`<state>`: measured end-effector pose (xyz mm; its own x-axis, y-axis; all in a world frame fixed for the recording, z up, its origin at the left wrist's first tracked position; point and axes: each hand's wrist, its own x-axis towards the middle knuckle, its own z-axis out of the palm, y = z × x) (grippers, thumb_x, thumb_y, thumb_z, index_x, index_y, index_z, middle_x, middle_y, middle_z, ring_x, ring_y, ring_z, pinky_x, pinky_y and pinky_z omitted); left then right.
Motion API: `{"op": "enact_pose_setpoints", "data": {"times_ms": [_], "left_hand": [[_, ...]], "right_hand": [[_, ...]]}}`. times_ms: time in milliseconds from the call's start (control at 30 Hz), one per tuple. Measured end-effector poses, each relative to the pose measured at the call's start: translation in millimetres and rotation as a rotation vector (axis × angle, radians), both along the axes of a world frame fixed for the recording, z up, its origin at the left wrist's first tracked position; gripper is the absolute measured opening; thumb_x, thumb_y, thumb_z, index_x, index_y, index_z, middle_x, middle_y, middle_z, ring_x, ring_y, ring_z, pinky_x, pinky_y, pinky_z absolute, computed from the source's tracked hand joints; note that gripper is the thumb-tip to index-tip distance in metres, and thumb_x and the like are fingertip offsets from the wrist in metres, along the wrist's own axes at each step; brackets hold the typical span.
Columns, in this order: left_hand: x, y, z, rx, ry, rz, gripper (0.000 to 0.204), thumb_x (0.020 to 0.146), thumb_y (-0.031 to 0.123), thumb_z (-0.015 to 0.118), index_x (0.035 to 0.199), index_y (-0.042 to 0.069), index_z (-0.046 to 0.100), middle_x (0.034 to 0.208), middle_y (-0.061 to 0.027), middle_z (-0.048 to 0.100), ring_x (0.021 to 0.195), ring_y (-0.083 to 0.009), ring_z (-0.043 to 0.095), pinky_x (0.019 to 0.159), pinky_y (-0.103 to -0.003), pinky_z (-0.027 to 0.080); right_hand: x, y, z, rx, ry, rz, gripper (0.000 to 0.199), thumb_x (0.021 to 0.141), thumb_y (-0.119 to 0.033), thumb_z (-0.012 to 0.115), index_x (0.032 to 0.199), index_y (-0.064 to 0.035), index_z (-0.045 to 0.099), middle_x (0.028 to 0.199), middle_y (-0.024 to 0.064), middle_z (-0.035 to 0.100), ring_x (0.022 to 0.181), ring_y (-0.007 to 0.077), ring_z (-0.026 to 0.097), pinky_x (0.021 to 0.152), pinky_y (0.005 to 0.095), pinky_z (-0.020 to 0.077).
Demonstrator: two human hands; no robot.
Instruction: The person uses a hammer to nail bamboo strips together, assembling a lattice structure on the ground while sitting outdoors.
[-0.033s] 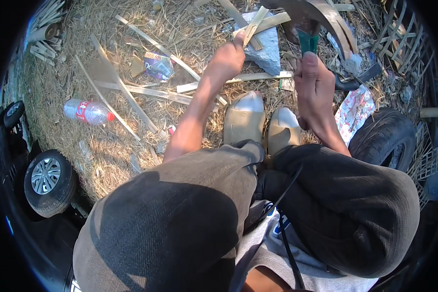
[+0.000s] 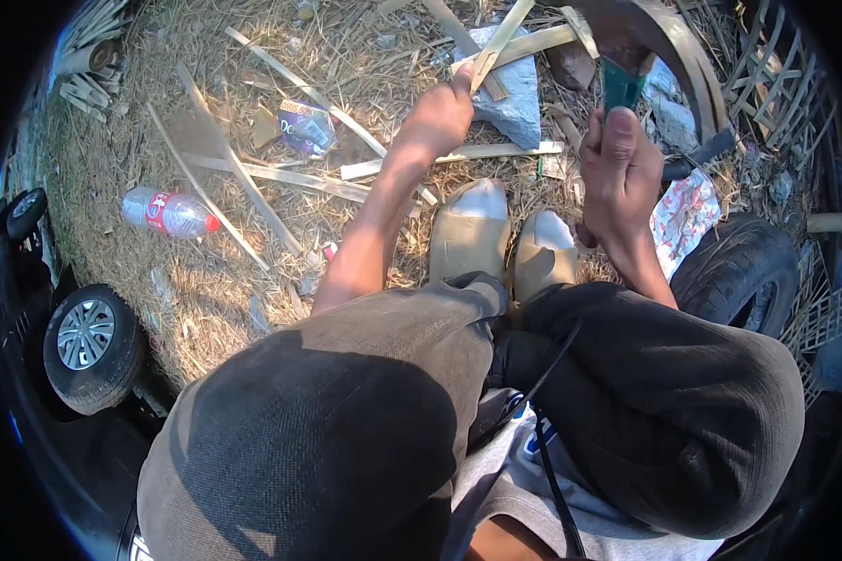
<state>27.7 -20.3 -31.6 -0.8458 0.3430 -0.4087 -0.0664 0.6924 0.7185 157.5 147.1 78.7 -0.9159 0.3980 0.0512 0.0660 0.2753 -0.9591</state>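
My left hand point(image 2: 440, 117) is closed, thumb forward, on a pale bamboo strip point(image 2: 503, 39) that slants up and away. Another bamboo strip point(image 2: 541, 40) crosses it over a blue-grey stone point(image 2: 515, 110). My right hand point(image 2: 622, 173) is wrapped round the green handle of a chopping tool point(image 2: 620, 86). Its dark, curved blade reaches the top edge of the picture, right of the stone and apart from the held strip. A short pale piece point(image 2: 582, 32) shows between the strips and the blade.
More split strips point(image 2: 295, 178) lie over dry straw. A plastic bottle point(image 2: 170, 213) and a purple wrapper point(image 2: 306, 128) lie left. At right are a loose tyre point(image 2: 734, 271), floral cloth point(image 2: 688, 215), a black-handled item point(image 2: 697, 156) and woven lattice point(image 2: 772, 75). A car wheel point(image 2: 89, 341) stands far left.
My right hand and the chopping tool have shifted right and slightly nearer to me. The short pale piece beside the blade now shows. My left hand has barely moved.
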Motion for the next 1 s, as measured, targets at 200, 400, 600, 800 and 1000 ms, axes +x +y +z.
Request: {"op": "enact_pose_setpoints", "data": {"times_ms": [200, 400, 600, 800, 1000], "left_hand": [[-3, 11, 9, -0.067, -0.068, -0.113, 0.088, 0.104, 0.064, 0.017, 0.070, -0.003, 0.063, 0.068, -0.0220, 0.062, 0.072, -0.0380, 0.063, 0.081, -0.049, 0.049], [-3, 8, 20, -0.133, -0.194, 0.000, 0.088, 0.104, 0.066, 0.019, 0.072, -0.003, 0.064, 0.069, -0.0216, 0.064, 0.074, -0.0384, 0.064, 0.080, -0.049, 0.049], [-3, 12, 24, -0.126, -0.020, -0.149, 0.081, 0.108, 0.053, 0.019, 0.087, -0.008, 0.068, 0.089, -0.0370, 0.065, 0.097, -0.0529, 0.062, 0.093, -0.056, 0.046], [-7, 12, 13, -0.143, -0.251, -0.045, 0.089, 0.106, 0.057, 0.014, 0.092, -0.011, 0.069, 0.098, -0.0410, 0.063, 0.108, -0.0542, 0.059, 0.099, -0.055, 0.044], [-6, 14, 21, -0.179, -0.293, -0.073, 0.089, 0.105, 0.060, 0.016, 0.097, -0.012, 0.068, 0.101, -0.0410, 0.063, 0.110, -0.0537, 0.059, 0.101, -0.054, 0.042]], "right_hand": [[-3, 9, -64, 0.341, -0.300, 0.061, 0.056, 0.107, -0.053, 0.038, 0.086, -0.0032, 0.053, 0.063, -0.0050, 0.037, 0.058, 0.0054, 0.039, 0.050, 0.0223, 0.0316], [0, 14, 0, -0.277, 0.051, -0.160, 0.057, 0.104, -0.061, 0.037, 0.089, -0.0065, 0.046, 0.069, -0.0022, 0.042, 0.054, 0.0043, 0.036, 0.047, 0.0204, 0.0294], [-2, 13, -61, 0.273, -0.309, 0.049, 0.056, 0.110, -0.043, 0.038, 0.080, 0.0016, 0.050, 0.059, 0.0053, 0.045, 0.056, 0.0149, 0.044, 0.052, 0.0386, 0.0351], [6, 26, -21, -0.057, -0.172, -0.125, 0.061, 0.107, -0.057, 0.034, 0.074, -0.0070, 0.047, 0.061, -0.0041, 0.041, 0.052, 0.0038, 0.036, 0.045, 0.0220, 0.0270], [14, 34, -41, 0.153, -0.229, 0.000, 0.062, 0.108, -0.053, 0.036, 0.075, -0.0022, 0.047, 0.065, -0.0010, 0.046, 0.054, 0.0068, 0.039, 0.047, 0.0257, 0.0290]]}}
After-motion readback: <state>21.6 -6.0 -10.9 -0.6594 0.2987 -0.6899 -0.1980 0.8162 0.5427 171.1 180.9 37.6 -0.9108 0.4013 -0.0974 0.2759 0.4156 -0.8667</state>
